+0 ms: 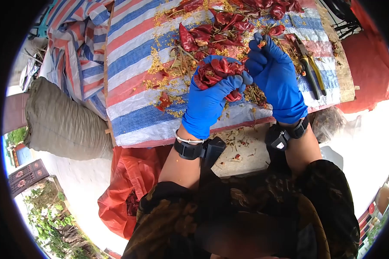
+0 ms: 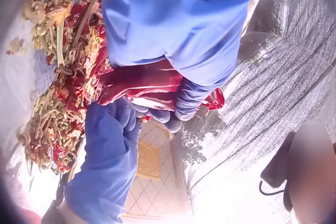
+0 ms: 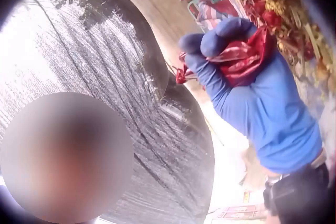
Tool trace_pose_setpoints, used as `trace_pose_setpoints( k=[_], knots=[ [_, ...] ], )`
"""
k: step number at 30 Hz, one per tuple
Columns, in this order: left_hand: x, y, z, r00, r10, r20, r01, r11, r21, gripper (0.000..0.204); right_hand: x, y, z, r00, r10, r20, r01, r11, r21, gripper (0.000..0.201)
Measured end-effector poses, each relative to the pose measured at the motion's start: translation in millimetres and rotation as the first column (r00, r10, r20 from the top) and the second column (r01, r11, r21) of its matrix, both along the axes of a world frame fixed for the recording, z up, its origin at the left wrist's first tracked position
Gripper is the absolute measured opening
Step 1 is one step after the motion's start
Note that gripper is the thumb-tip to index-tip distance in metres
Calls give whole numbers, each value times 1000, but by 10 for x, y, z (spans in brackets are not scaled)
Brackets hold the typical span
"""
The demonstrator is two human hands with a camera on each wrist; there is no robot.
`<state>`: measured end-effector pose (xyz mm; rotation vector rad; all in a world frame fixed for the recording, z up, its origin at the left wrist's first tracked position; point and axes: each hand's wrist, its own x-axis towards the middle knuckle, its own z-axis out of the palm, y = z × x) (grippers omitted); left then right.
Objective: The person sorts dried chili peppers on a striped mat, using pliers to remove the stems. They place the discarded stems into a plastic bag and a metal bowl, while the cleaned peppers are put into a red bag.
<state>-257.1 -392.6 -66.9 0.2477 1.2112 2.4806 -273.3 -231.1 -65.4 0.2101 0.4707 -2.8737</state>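
Both hands wear blue gloves. My left hand (image 1: 209, 101) grips a bunch of dried red chili peppers (image 1: 216, 73), its fingers and thumb curled round them. The left wrist view shows the glossy skin of one pepper (image 2: 144, 82) under the thumb side of that hand. Just to the right, my right hand (image 1: 274, 73) is raised, pinching a small orange-red pepper piece (image 1: 262, 44) between thumb and fingertip. Beyond both hands lies a pile of red chili peppers (image 1: 229, 23), with loose yellow seeds (image 1: 155, 64) and dry stems (image 1: 181, 62) strewn about.
A striped woven sheet (image 1: 129, 77) covers the table. Hand shears (image 1: 309, 71) with black and yellow handles lie right of my right hand. A stuffed grey-brown sack (image 1: 65, 121) stands left; a red bag (image 1: 129, 185) hangs open below the near edge. Red cloth (image 1: 369, 64) lies at right.
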Motion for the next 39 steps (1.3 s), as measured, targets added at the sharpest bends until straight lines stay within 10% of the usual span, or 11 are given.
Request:
trace_pose_setpoints(
  k=[2, 3, 7, 8, 10, 11, 14, 19, 39],
  knots=[
    [2, 39, 23, 999, 25, 48, -28, 998, 59, 22, 24, -34, 133, 975, -213, -55, 212, 846, 489, 20],
    [-14, 31, 8, 999, 26, 47, -29, 998, 57, 22, 21, 62, 124, 981, -40, -192, 170, 659, 733, 18],
    [-96, -126, -6, 967, 251, 51, -251, 968, -6, 27, 18, 160, 115, 977, 84, -196, 164, 295, 941, 24],
    [-113, -173, 20, 955, 294, 37, -292, 955, -50, 32, 23, 195, 111, 977, 91, -195, 160, 294, 942, 24],
    [-174, -227, 25, 918, 396, 34, -392, 916, -84, 30, 12, 206, 89, 929, 177, -325, 363, -264, 894, 32],
    [-201, -292, -2, 894, 446, 35, -441, 892, -98, 26, -3, 185, 76, 927, 188, -323, 364, -255, 896, 32],
    [-275, -397, -45, 805, 583, 107, -571, 812, -123, 15, -51, 106, 41, 773, 295, -562, 586, -672, 453, 47],
    [-292, -386, -73, 771, 637, 4, -616, 747, -250, 16, -17, -46, -118, 766, 467, -442, 639, -469, 610, 48],
    [-681, -363, -111, 915, 380, 132, -367, 924, -109, 29, -143, -142, -84, 756, 546, -360, 613, -399, 682, 36]
  ],
)
